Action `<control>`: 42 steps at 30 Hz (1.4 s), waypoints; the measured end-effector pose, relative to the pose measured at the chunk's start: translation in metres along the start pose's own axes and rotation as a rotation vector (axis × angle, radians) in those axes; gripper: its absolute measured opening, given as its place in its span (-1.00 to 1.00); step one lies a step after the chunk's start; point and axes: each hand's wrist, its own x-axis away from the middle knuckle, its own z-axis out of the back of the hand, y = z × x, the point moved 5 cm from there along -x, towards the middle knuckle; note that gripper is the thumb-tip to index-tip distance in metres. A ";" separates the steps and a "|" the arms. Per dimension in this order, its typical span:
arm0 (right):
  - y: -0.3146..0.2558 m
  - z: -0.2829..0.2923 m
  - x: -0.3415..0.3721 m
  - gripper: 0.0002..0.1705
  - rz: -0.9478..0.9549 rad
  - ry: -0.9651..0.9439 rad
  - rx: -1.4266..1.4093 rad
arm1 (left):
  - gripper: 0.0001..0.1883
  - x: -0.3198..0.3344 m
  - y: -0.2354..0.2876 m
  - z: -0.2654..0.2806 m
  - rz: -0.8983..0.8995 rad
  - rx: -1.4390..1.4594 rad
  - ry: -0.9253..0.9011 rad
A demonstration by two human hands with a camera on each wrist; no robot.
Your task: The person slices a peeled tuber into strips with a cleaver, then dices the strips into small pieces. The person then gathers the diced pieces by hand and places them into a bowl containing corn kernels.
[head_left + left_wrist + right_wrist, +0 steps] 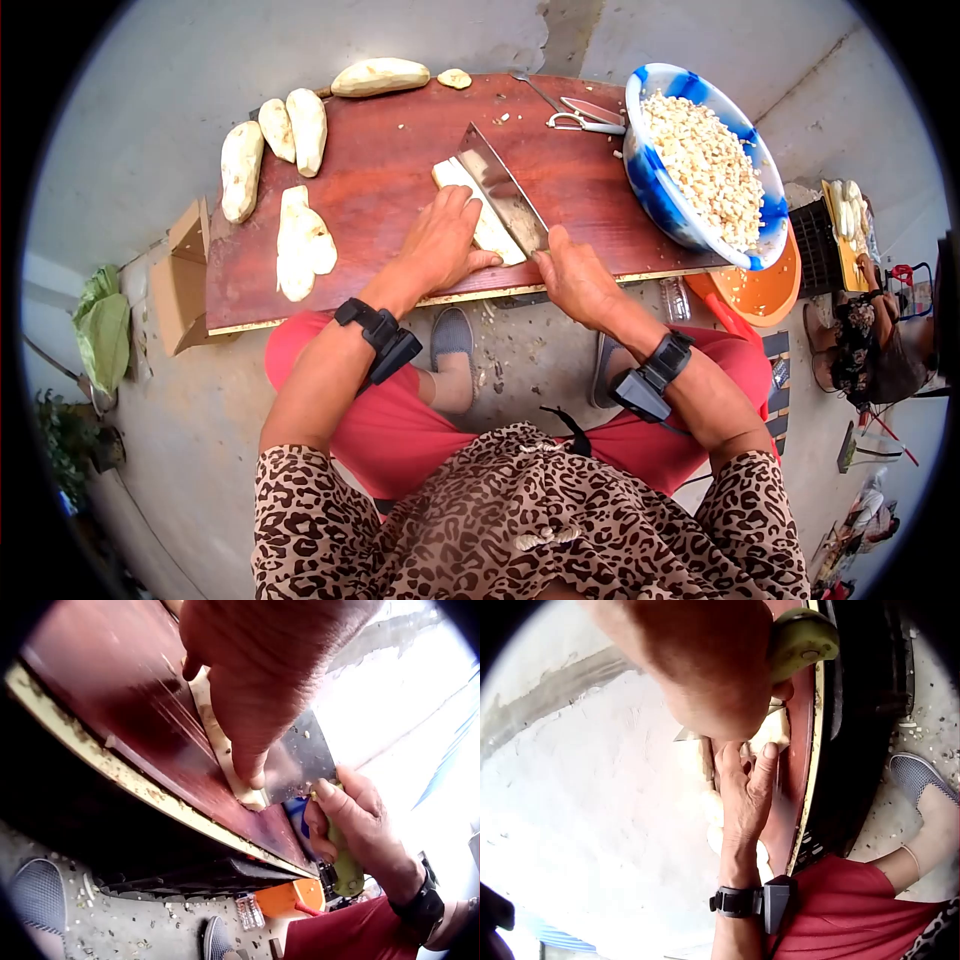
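Note:
A pale peeled piece (492, 232) lies on the red-brown board (380, 150), the wide blade of a cleaver (503, 188) upright along its right side. My left hand (440, 240) holds the piece down, fingers on top and thumb near its close end. My right hand (580, 280) grips the cleaver; the green handle (347, 866) shows below the fist in the left wrist view. In the right wrist view the handle (804, 646) sticks out beside my hand, which hides most of the blade.
Peeled roots (241, 172) and a flat piece (303, 245) lie left, another root (380, 77) at the far edge. A peeler (585, 124) lies beside a blue-and-white basin (640, 165) of diced pieces. An orange bowl (765, 290) stands below it. Another person (870, 340) is at far right.

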 end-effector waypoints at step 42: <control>-0.054 0.021 -0.022 -0.83 0.102 -0.114 0.161 | -0.23 0.003 -0.005 -0.003 0.049 -0.017 0.051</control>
